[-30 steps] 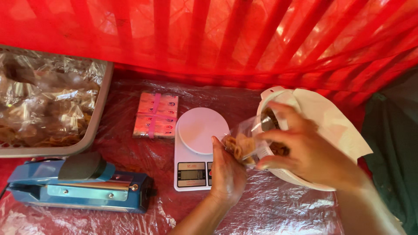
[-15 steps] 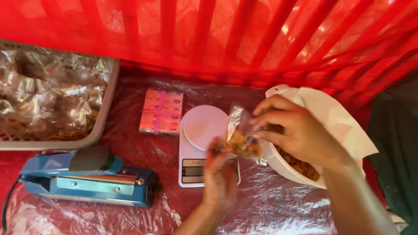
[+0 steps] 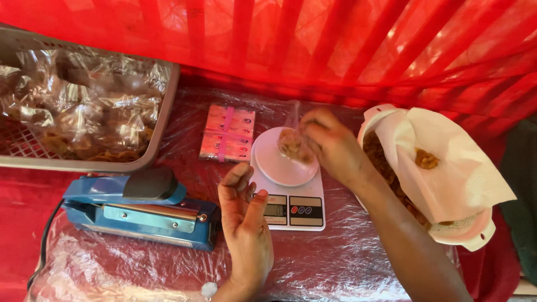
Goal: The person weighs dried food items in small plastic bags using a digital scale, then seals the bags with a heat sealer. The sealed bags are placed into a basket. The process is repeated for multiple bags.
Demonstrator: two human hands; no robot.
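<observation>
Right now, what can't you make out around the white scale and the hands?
Head view:
- Small clear bag of snacks: lower edge hidden by right hand.
- White digital kitchen scale: display too small, partly behind left hand.
- Grey plastic basket: cut off at left edge.

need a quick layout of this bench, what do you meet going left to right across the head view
grey basket of packed bags → blue heat sealer → pink packet stack → left hand → white scale → right hand holding small clear bag → paper-lined tub of snacks

Right hand [image 3: 330, 146] seemingly pinching; left hand [image 3: 243, 221] open, idle.
</observation>
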